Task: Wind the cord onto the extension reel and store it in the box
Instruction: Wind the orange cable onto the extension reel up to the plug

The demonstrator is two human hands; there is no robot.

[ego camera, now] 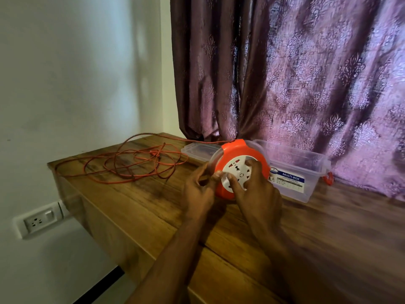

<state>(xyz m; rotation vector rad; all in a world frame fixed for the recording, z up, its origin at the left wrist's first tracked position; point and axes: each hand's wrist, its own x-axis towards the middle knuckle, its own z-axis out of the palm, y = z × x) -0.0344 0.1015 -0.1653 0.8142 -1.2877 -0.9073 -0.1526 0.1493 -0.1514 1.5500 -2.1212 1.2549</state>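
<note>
While winding: reel (238, 170) stood on edge, frame centre, so it could turn.
Left hand (198, 187): gripped rim, steadying.
Right hand (257, 189): fingers clasped white face.
Cord (131, 163): loose, left.
Box (300, 170): open, behind.

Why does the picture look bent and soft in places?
Head view: the wide lens bows the table edge and wall; the lower right corner is smeared by motion blur; the reel and both hands stay fairly sharp; daylight glows through the curtain.
</note>
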